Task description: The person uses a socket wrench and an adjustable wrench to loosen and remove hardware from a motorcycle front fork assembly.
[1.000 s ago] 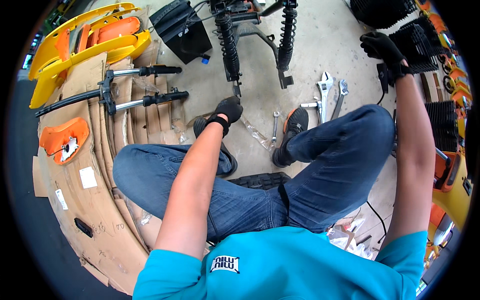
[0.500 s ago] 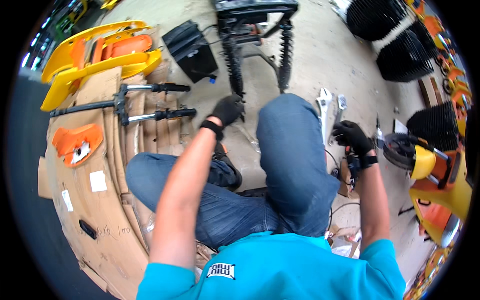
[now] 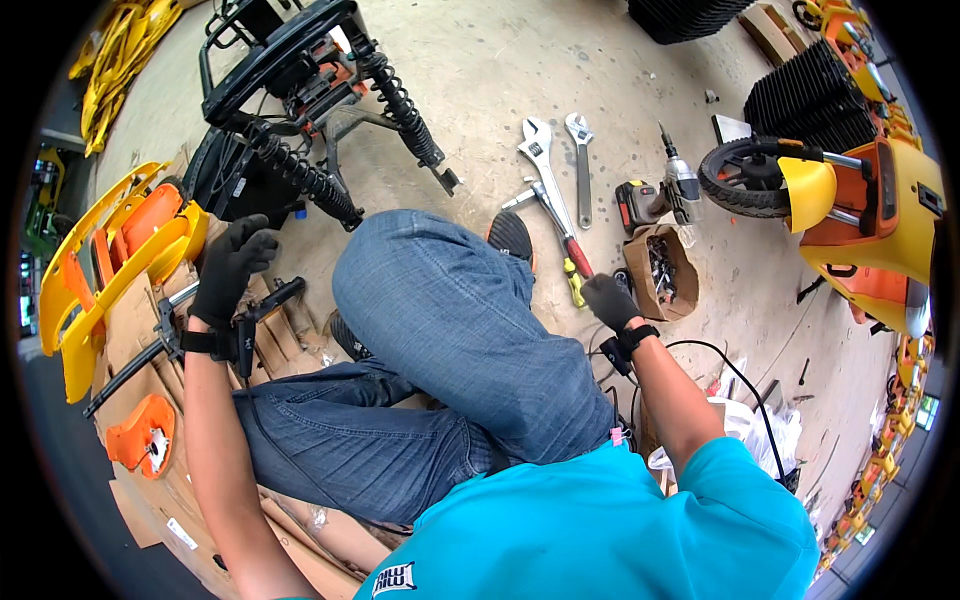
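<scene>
My left hand point(image 3: 232, 262), in a black glove, is raised with its fingers apart and nothing in it. It is above the fork tubes point(image 3: 262, 305) on the cardboard, apart from the shock absorbers point(image 3: 305, 178) of the black frame point(image 3: 285, 60). My gloved right hand point(image 3: 612, 302) is closed at the end of a tool with a red handle point(image 3: 578, 255), a silver shaft and a crosswise head. A yellow screwdriver point(image 3: 574, 284) lies against that handle. Two adjustable wrenches, one large point(image 3: 545, 160) and one smaller point(image 3: 583, 175), lie on the floor beyond.
A cordless power tool point(image 3: 660, 200) and an open paper bag of small metal parts point(image 3: 665, 275) are to the right. Beyond stands a yellow scooter point(image 3: 870, 220) with a black wheel. Yellow-orange body panels point(image 3: 120, 250) lie on cardboard at left. A black cable point(image 3: 735, 375) loops near my right arm.
My view has turned, shifting the frame to the left. My left hand has come away from the shock absorber's lower end. My right hand has moved to the red handle and closed.
</scene>
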